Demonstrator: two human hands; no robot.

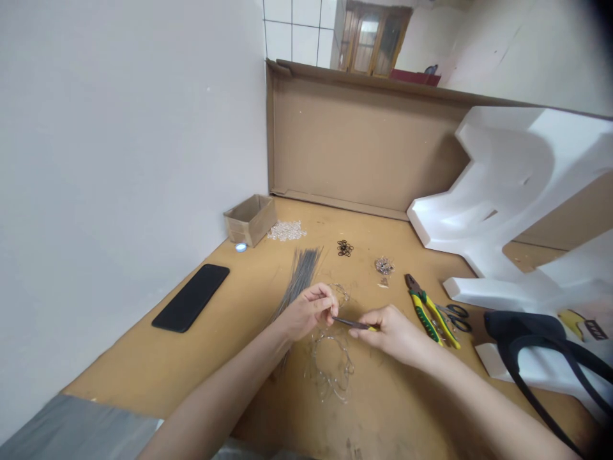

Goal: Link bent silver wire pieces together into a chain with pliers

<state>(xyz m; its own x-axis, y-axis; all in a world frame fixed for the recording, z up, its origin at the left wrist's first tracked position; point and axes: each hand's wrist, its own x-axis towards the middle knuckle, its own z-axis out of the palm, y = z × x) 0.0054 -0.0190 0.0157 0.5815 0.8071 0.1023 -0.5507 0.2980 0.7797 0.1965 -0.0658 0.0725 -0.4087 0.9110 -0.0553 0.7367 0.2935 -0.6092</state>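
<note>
Over the bench point(383, 409), the right hand point(393, 332) pinches a slim yellow-handled tool point(352, 324) pointing left toward the pinching left hand point(306, 312).

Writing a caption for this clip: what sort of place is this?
Probably a makeshift home craft bench for wirework: a bundle of thin wire rods, green-and-yellow-handled pliers and a heap of small clear pieces lie on a tan board.

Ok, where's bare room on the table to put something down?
The bare tabletop below the black phone has room, left of your left hand. It's crowded right of your right hand, around the green-and-yellow pliers, scissors and white foam.
</note>
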